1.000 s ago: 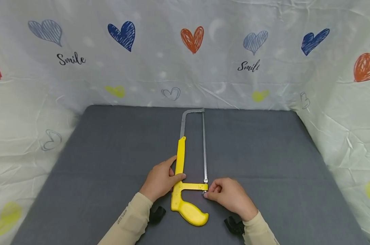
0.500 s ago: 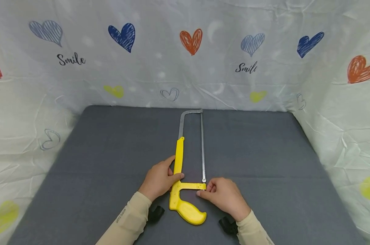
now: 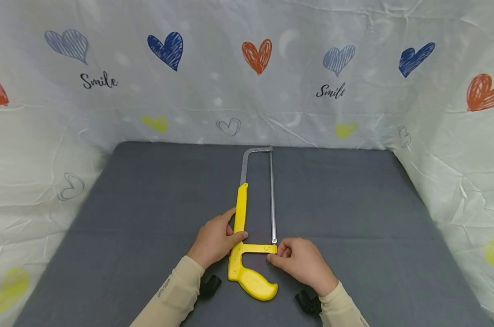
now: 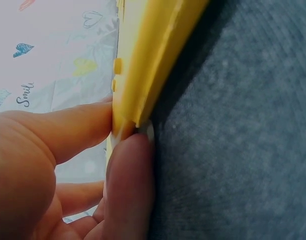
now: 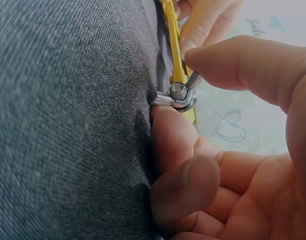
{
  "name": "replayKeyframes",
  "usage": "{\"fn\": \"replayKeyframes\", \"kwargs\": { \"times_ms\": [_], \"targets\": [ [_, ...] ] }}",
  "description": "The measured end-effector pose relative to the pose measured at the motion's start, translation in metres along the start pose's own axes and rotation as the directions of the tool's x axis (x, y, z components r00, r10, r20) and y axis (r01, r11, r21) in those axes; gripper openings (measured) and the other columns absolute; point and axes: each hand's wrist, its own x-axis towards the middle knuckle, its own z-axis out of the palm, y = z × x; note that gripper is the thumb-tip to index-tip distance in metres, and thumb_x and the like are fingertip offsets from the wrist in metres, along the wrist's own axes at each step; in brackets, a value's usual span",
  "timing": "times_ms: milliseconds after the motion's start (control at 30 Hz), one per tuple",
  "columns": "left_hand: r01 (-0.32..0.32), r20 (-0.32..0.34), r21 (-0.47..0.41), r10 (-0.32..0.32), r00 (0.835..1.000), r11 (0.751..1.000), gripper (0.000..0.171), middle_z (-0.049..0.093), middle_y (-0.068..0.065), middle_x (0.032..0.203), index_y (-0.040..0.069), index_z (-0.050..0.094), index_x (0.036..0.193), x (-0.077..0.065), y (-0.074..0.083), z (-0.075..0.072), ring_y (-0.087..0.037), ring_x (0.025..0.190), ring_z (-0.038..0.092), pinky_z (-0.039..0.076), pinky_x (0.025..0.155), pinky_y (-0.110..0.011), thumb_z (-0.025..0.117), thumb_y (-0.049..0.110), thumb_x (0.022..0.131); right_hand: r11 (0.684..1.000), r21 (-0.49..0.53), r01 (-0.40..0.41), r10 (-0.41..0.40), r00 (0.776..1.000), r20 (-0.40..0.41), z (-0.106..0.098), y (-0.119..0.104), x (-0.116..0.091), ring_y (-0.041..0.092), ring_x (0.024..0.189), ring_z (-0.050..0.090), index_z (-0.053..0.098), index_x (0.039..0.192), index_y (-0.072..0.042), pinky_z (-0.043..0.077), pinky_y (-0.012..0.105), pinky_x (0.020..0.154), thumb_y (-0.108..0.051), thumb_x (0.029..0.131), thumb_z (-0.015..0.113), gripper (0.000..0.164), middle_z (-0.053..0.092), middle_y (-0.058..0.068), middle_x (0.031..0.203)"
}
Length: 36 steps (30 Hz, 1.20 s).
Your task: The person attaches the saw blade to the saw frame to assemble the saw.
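A hacksaw with a yellow frame (image 3: 240, 213) lies on the grey cloth, its curved pistol handle (image 3: 258, 285) toward the person. My left hand (image 3: 215, 238) grips the frame just above the crossbar, thumb on top and fingers at the outer side. The left wrist view shows thumb and finger pinching the frame's edge (image 4: 143, 60). At the crossbar's right end, my right hand (image 3: 304, 263) works on a metal wing nut (image 5: 180, 95). Its thumb touches one wing while a curled finger bears on the other. The steel blade (image 3: 272, 200) runs straight from the crossbar to the far end.
A grey cloth (image 3: 332, 195) covers the table. Behind and at both sides hangs a white curtain (image 3: 197, 95) printed with hearts, close to the saw's far end. Black wrist mounts (image 3: 308, 302) sit beneath both forearms.
My right thumb has moved left across the wing nut, which it now covers in the head view. The left hand and the hacksaw keep their places.
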Motion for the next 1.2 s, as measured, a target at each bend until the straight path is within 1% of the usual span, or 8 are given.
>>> {"fn": "replayKeyframes", "kwargs": {
  "times_ms": [233,533,667,900,1033,1200],
  "targets": [
    [0.018,-0.006,0.017,-0.018,1.000,1.000,0.083,0.058,-0.004,0.084,0.009,0.046,0.164,-0.0008,0.0005,-0.0016,-0.018,0.063,0.053,0.047,0.057,-0.030,0.084,0.035,0.096,0.998,-0.014,0.057,-0.057,0.998,0.002,-0.0015,0.0009,0.0018,0.011,0.054,0.046,0.067,0.074,-0.023,0.033,0.025,0.051,-0.038,0.091,0.084,0.029,0.056,-0.009,0.064],
    [0.031,-0.010,0.024,-0.031,0.999,0.999,0.083,0.058,-0.004,0.084,0.009,0.046,0.164,-0.0010,0.0025,-0.0026,-0.018,0.064,0.053,0.046,0.057,-0.030,0.085,0.035,0.095,0.996,-0.025,0.087,-0.087,0.996,0.012,-0.0029,0.0029,0.0030,0.010,0.054,0.049,0.068,0.077,-0.024,0.037,0.026,0.052,-0.035,0.093,0.082,0.024,0.059,-0.010,0.066],
    [0.024,-0.011,0.022,-0.023,1.000,0.999,0.083,0.058,-0.004,0.084,0.009,0.046,0.164,-0.0002,0.0025,-0.0031,-0.017,0.063,0.053,0.046,0.057,-0.030,0.085,0.035,0.095,0.995,-0.021,0.097,-0.097,0.995,0.011,-0.0040,0.0039,0.0028,0.009,0.054,0.049,0.068,0.077,-0.024,0.038,0.025,0.052,-0.031,0.094,0.080,0.022,0.059,-0.010,0.067],
    [0.012,-0.020,0.038,-0.011,1.000,0.999,0.083,0.058,-0.004,0.084,0.009,0.047,0.163,0.0005,0.0024,-0.0035,-0.018,0.064,0.052,0.045,0.057,-0.029,0.085,0.035,0.095,0.995,-0.005,0.095,-0.095,0.995,0.015,-0.0055,0.0044,0.0034,0.009,0.056,0.050,0.070,0.079,-0.024,0.040,0.025,0.053,-0.030,0.093,0.081,0.019,0.060,-0.010,0.068],
    [-0.002,-0.025,0.072,0.004,1.000,0.997,0.083,0.057,-0.004,0.085,0.009,0.047,0.164,0.0009,0.0022,-0.0024,-0.017,0.066,0.051,0.044,0.058,-0.028,0.085,0.037,0.095,0.996,0.011,0.089,-0.090,0.996,0.018,-0.0057,0.0052,0.0030,0.009,0.056,0.050,0.070,0.080,-0.023,0.040,0.026,0.054,-0.030,0.093,0.081,0.019,0.060,-0.009,0.069],
    [-0.027,-0.026,0.106,0.030,0.999,0.994,0.082,0.056,-0.003,0.084,0.008,0.049,0.163,-0.0002,0.0018,0.0009,-0.016,0.066,0.050,0.042,0.059,-0.027,0.084,0.037,0.095,0.994,0.020,0.105,-0.105,0.994,0.025,-0.0055,0.0082,-0.0002,0.009,0.054,0.049,0.069,0.082,-0.024,0.040,0.025,0.053,-0.030,0.094,0.081,0.018,0.061,-0.009,0.069]
  ]
}}
